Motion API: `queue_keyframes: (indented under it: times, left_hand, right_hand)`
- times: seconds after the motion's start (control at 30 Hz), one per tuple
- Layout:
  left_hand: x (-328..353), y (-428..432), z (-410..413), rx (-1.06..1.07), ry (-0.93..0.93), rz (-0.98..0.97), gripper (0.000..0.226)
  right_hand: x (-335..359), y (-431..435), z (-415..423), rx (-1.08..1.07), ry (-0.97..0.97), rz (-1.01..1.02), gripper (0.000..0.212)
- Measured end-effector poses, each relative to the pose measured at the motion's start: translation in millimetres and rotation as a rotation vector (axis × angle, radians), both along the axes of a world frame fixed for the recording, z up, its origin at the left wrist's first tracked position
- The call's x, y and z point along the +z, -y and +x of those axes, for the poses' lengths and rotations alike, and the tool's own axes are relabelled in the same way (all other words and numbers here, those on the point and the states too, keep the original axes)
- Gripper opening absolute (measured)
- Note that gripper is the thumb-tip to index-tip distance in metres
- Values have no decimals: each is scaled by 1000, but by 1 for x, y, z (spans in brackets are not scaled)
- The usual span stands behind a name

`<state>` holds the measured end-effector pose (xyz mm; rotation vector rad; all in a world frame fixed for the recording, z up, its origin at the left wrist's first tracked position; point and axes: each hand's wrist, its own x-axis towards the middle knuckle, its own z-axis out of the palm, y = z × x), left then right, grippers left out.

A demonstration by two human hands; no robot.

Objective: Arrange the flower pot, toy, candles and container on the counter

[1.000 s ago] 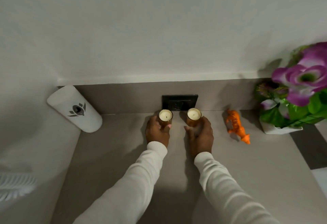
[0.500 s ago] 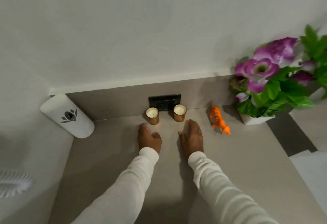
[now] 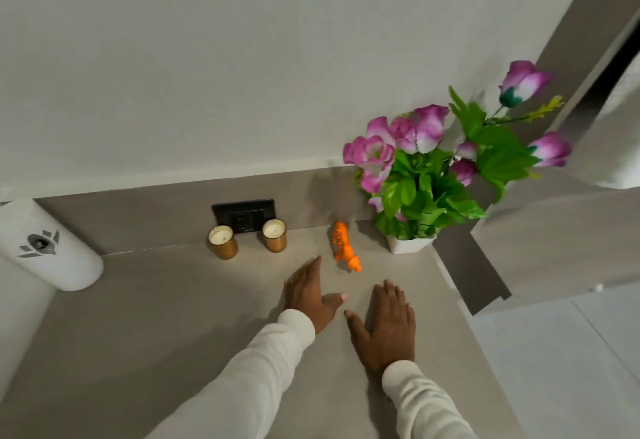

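Note:
Two gold candles stand side by side at the back wall: the left candle (image 3: 223,241) and the right candle (image 3: 274,235). An orange toy tiger (image 3: 345,246) stands to their right. A white flower pot (image 3: 410,242) with purple flowers and green leaves sits in the right back corner. A white cylindrical container (image 3: 48,246) with a grey emblem stands at the far left. My left hand (image 3: 309,294) is open, fingers pointing toward the tiger, just short of it. My right hand (image 3: 387,326) is open, palm down over the grey counter (image 3: 156,317), holding nothing.
A black wall socket (image 3: 244,215) is on the backsplash behind the candles. The counter's right edge (image 3: 460,296) drops off to a white floor. A grey wall panel rises at the right behind the flowers.
Both hands let go of the candles and drew back, then shifted right toward the toy tiger. The candles stay in front of the socket. The view swung right, showing more of the flowers.

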<state>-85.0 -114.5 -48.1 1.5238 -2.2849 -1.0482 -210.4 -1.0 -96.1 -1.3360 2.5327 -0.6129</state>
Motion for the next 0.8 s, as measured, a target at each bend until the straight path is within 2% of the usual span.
queue_keyframes:
  times: [0.17, 0.27, 0.37, 0.63, 0.8]
  left_hand:
    - [10, 5, -55, 101, -204, -29, 94]
    - [8, 9, -72, 181, -258, -14, 94]
    - [4, 12, -83, 292, -254, 47, 94]
    - [-4, 15, -91, 359, -204, 137, 97]
    - [6, 16, -81, 327, -260, 115, 97]
  right_hand:
    - [8, 17, -78, -247, 244, -225, 88]
    - [20, 42, -109, -257, 356, -323, 100]
    - [26, 68, -125, -270, 443, -423, 93]
    - [25, 96, -133, -277, 484, -400, 86]
    - [38, 76, -129, -200, 499, -406, 98]
